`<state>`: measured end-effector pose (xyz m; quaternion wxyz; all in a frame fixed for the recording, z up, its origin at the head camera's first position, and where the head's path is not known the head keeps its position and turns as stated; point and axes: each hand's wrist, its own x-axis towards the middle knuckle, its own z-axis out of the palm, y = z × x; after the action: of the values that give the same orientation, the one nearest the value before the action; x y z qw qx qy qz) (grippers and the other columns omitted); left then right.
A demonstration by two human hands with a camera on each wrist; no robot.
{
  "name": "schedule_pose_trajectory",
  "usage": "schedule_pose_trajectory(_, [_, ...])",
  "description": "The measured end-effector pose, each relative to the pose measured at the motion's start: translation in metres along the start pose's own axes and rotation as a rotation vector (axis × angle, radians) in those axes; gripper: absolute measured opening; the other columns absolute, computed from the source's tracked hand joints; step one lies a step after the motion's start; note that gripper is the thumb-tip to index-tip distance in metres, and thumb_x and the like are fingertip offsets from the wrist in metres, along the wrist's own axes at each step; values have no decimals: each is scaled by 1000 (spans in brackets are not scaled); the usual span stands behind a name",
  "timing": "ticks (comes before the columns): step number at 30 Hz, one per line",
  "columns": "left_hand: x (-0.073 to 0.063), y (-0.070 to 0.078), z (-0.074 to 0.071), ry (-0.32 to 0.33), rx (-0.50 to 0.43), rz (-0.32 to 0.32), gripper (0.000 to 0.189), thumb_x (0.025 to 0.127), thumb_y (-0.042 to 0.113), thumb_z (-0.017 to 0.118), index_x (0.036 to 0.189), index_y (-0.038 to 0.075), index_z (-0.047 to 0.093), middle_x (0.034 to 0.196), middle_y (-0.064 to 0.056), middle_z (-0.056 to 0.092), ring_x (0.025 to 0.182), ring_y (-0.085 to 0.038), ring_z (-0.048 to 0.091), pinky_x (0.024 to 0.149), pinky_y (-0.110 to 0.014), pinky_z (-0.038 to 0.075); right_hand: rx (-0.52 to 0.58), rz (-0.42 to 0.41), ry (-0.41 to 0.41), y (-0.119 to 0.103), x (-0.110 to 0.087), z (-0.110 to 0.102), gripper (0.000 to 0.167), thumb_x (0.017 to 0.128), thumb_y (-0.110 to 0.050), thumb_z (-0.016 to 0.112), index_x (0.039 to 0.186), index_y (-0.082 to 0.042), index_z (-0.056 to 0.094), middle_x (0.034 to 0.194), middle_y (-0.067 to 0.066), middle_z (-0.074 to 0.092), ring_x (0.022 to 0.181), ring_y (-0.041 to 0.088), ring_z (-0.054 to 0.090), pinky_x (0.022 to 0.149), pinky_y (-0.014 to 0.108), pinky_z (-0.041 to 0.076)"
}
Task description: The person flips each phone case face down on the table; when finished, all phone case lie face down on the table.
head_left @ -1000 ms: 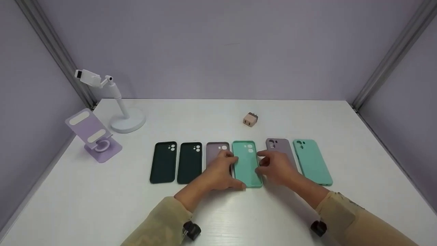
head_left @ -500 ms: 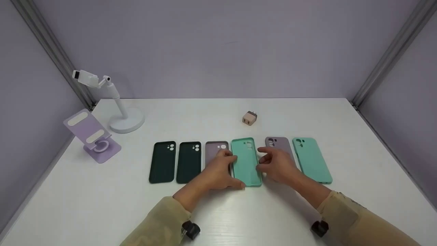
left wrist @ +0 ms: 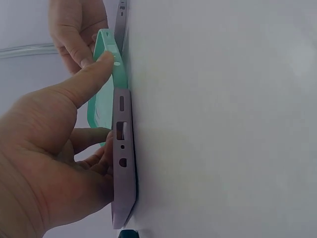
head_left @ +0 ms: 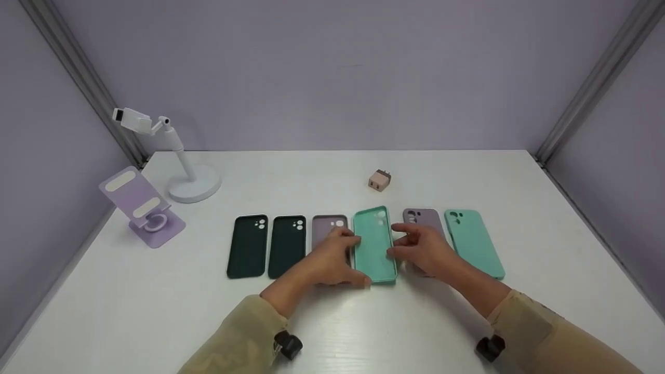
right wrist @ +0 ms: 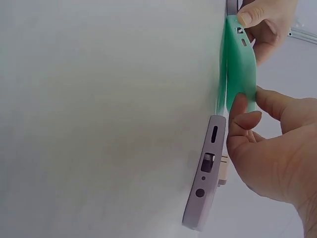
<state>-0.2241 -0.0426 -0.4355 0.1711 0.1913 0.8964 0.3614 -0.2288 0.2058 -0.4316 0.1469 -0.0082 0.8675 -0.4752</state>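
Note:
A turquoise phone case [head_left: 373, 254] lies hollow side up in the middle of the row, tilted, with its right side raised off the table. My right hand [head_left: 426, 252] pinches its right edge between thumb and fingers, as the right wrist view [right wrist: 282, 144] shows. At its lower left corner, my left hand [head_left: 332, 265] holds the case, thumb [left wrist: 94, 77] on the bottom end and fingers along the left edge. Under the left hand sits a lavender phone case [head_left: 323, 226], partly covered. Another lavender phone case [head_left: 423, 217] lies back side up, partly behind the right hand.
Two dark green phone cases [head_left: 248, 249] lie at the left of the row, and a second turquoise phone case [head_left: 475, 244] at its right end. A pink charger plug [head_left: 380, 181] stands farther back. A purple phone stand [head_left: 150, 208] and a white stand [head_left: 193, 184] occupy the left.
The turquoise case was flat a second ago; its far end and right side have risen as the right hand tilts it. The left hand has stayed nearly in place.

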Motion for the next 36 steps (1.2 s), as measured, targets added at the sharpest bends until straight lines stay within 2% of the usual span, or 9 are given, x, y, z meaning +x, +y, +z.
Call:
schedule_pose_trajectory(6, [-1,7,-10,-32,19,-36,98,81,41,94,161,10,46,164,-13,38,146,-30,44,119,-45,38,-10,25,9,-1,0,0,67,94,-20,83,155,-12,55,114,7,73,102,21,66,79,27,53])
schedule_pose_trajectory(12, [-6,15,-16,32,16,-60,94,82,41,93,159,12,49,163,-16,42,151,-35,39,121,-51,35,-37,24,21,0,1,0,67,94,-21,84,154,-11,56,110,5,72,98,21,64,78,28,52])
schedule_pose_trajectory(14, [-8,19,-15,54,-15,-53,94,82,40,93,159,11,49,161,-16,45,143,-34,47,117,-50,40,-45,15,24,0,0,-1,67,94,-22,84,153,-10,56,109,5,73,98,20,65,78,28,52])
schedule_pose_trajectory(19, [-8,27,-4,75,-131,-63,96,83,41,93,161,14,46,157,-13,48,130,-29,58,109,-46,49,-63,-2,23,-2,-1,-3,67,94,-24,84,153,-8,56,107,4,74,98,20,66,80,28,53])
schedule_pose_trajectory(24, [-9,31,3,79,-210,-92,99,83,45,92,164,19,42,159,-11,46,140,-28,52,113,-48,45,-62,0,19,-3,-3,-5,68,95,-26,83,154,-9,55,109,4,74,100,20,67,83,29,55])
schedule_pose_trajectory(30, [-8,32,6,63,-239,-96,99,82,47,92,164,21,42,162,-11,46,146,-29,47,116,-51,42,-37,2,5,-2,-3,-7,69,94,-27,84,155,-9,55,112,4,75,103,20,67,85,29,56])
schedule_pose_trajectory(36, [-6,32,9,52,-257,-89,97,82,45,93,163,24,44,163,-10,45,146,-29,45,117,-51,41,13,-21,-15,-2,-2,-11,68,95,-26,83,155,-11,54,113,6,73,103,21,65,81,28,55])
